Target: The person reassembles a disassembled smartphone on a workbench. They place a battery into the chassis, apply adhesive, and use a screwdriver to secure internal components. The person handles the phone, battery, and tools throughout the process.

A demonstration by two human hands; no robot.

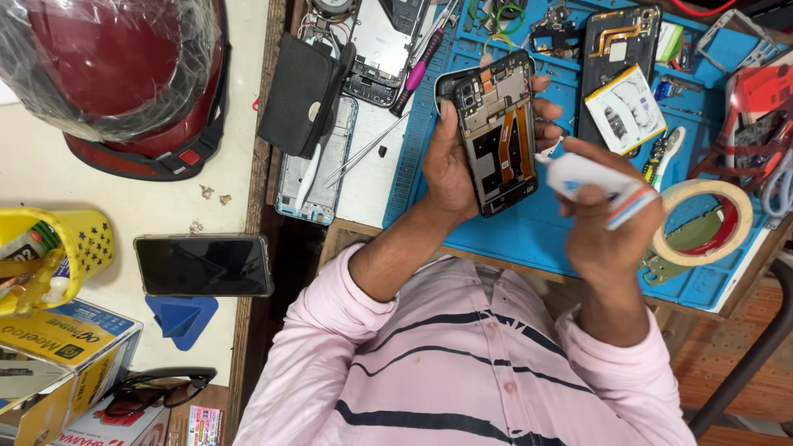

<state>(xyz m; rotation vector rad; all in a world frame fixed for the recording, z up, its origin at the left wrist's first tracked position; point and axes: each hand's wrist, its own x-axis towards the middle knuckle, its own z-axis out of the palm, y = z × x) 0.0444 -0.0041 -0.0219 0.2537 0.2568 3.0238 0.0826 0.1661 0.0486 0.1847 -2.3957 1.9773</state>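
head view: left hand (450, 165) grips an opened phone (496, 132), back cover off, frame and orange flex cables exposed, held tilted above the blue work mat (529, 235). right hand (607, 235) is closed around a small white tube (591, 177), nozzle tip at the phone's right edge; touching or just short, can't tell.

progress, as a judgement: teardown side looks done, since the internals are bare and no battery is visible in the bay. a white battery pack (625, 107) lies on the mat just right of the phone, with another opened phone (619, 49) under and behind it. tube at the edge suggests glue or similar is going on now. can't see any bead laid, so how much of the edge is covered is unknown. left: battery and back cover are not yet on this unit.

nearby: tape roll (706, 223) right of the right hand, tweezers (363, 153) and a pink-handled screwdriver (417, 70) to the left of the mat, and an intact dark phone (204, 265) well apart on the side table.
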